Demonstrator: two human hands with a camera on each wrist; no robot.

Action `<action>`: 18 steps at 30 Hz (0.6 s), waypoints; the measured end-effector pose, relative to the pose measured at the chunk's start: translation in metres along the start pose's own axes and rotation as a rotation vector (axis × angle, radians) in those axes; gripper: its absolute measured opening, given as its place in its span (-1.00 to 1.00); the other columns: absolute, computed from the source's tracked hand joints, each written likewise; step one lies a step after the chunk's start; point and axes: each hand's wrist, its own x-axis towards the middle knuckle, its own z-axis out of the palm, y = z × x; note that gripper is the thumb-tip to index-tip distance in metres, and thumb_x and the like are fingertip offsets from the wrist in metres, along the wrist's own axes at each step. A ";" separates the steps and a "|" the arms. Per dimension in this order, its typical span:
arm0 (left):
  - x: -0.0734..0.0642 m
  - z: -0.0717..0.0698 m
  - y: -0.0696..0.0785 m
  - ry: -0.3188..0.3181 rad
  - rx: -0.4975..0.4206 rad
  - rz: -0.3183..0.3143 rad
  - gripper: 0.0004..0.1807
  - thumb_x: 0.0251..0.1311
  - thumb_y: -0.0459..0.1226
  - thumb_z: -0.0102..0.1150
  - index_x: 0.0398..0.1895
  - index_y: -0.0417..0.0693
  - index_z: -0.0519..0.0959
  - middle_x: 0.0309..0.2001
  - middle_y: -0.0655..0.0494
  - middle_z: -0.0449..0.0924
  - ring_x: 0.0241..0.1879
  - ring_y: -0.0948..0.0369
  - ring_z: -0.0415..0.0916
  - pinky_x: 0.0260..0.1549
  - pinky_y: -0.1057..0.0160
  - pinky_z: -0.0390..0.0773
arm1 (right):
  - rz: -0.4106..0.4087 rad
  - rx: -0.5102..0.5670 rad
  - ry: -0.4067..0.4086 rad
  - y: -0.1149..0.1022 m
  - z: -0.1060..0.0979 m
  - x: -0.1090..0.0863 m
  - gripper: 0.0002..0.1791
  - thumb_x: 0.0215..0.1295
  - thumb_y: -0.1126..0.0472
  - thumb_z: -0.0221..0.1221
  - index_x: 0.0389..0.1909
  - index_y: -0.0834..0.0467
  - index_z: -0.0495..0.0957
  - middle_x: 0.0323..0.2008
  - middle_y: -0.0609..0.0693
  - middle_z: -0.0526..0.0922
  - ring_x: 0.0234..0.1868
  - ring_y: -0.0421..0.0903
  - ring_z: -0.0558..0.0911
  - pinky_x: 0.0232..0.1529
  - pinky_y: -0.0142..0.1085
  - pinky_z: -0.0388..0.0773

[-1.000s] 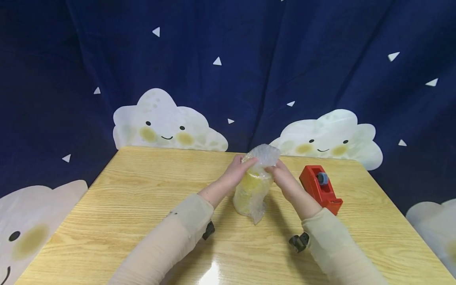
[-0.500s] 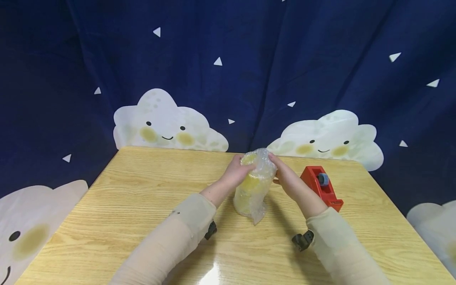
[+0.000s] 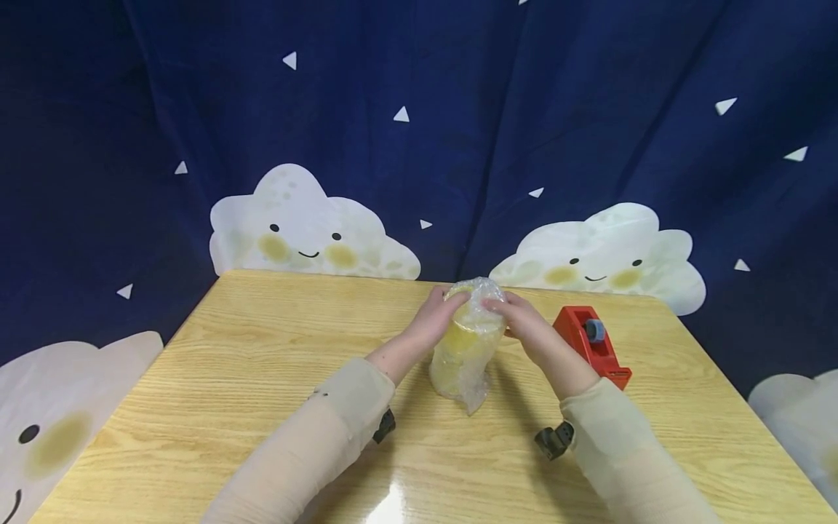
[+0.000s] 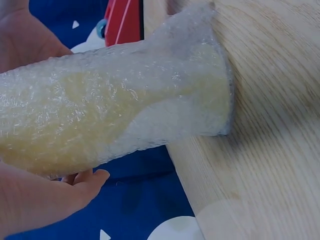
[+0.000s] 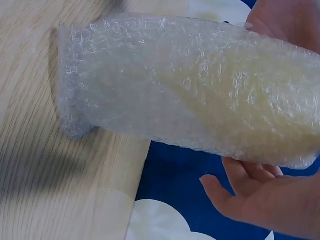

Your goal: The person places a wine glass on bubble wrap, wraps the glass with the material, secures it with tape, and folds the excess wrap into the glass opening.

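Note:
A yellow-and-white cylinder wrapped in bubble wrap (image 3: 461, 353) stands upright on the wooden table. Its cloudy, crinkled wrapping shows close up in both wrist views. My left hand (image 3: 433, 316) holds the upper left of the bundle, thumb across the near side of its top. From the other side my right hand (image 3: 527, 324) grips the upper right, its thumb pressing on the crumpled film (image 3: 484, 291) at the top. The left fingers (image 4: 82, 187) show curled by the bundle in the left wrist view. A loose flap of wrap sticks out at the bottom.
A red tape dispenser (image 3: 592, 346) with a blue-cored roll stands just right of my right forearm. The wooden table (image 3: 262, 349) ends at a dark blue curtain (image 3: 419, 145) printed with clouds. Black wrist cameras hang under both sleeves.
The wrap that stood up above the cylinder is now lower and pressed down. My right hand shifted outward, then its thumb came back in over the top. My left hand stayed nearly in place.

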 end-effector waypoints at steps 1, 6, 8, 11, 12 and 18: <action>0.000 0.000 0.000 -0.002 -0.001 0.000 -0.45 0.25 -0.08 -0.06 0.18 -0.28 0.26 0.16 -0.19 0.39 0.18 -0.03 0.34 0.23 0.07 0.31 | 0.005 -0.004 0.012 -0.001 0.001 0.000 -0.45 0.37 0.07 -0.08 0.24 0.36 0.24 -0.11 0.01 0.55 -0.18 -0.26 0.49 0.15 -0.10 0.38; -0.001 0.003 0.000 0.021 0.028 0.013 -0.50 0.19 -0.23 0.05 0.14 -0.31 0.27 0.11 -0.22 0.42 0.12 -0.04 0.40 0.15 0.09 0.41 | 0.018 -0.059 0.066 -0.004 0.004 0.001 -0.48 0.31 0.18 0.01 0.19 0.41 0.26 -0.10 0.11 0.54 -0.25 -0.25 0.50 -0.06 -0.30 0.47; -0.001 0.005 0.001 0.040 0.048 0.014 -0.52 0.15 -0.29 0.06 0.11 -0.32 0.29 0.10 -0.22 0.43 0.11 -0.04 0.42 0.14 0.09 0.42 | 0.017 -0.089 0.082 -0.005 0.005 0.001 -0.50 0.28 0.22 0.04 0.16 0.42 0.28 -0.10 0.16 0.54 -0.25 -0.21 0.50 -0.15 -0.36 0.47; -0.002 0.007 0.003 0.064 0.064 -0.004 -0.53 0.09 -0.35 0.08 0.10 -0.31 0.30 0.09 -0.21 0.44 0.10 -0.04 0.43 0.12 0.10 0.44 | 0.011 -0.129 0.090 -0.006 0.005 0.000 -0.50 0.23 0.22 0.07 0.12 0.43 0.29 -0.11 0.18 0.53 -0.25 -0.16 0.51 -0.20 -0.38 0.47; -0.002 0.008 0.004 0.069 0.064 -0.009 -0.52 0.08 -0.37 0.08 0.10 -0.31 0.31 0.09 -0.22 0.44 0.09 -0.04 0.43 0.12 0.10 0.45 | 0.013 -0.143 0.082 -0.006 0.004 -0.001 -0.49 0.23 0.21 0.07 0.13 0.43 0.29 -0.10 0.18 0.53 -0.22 -0.14 0.51 -0.18 -0.36 0.47; -0.005 0.007 0.007 0.083 0.077 -0.014 -0.52 0.04 -0.43 0.08 0.09 -0.32 0.31 0.07 -0.23 0.46 0.05 -0.05 0.45 0.07 0.10 0.48 | 0.046 -0.128 -0.022 -0.009 -0.003 0.001 -0.37 0.37 -0.07 -0.09 0.24 0.35 0.23 0.11 0.22 0.43 0.06 0.04 0.48 0.16 -0.07 0.40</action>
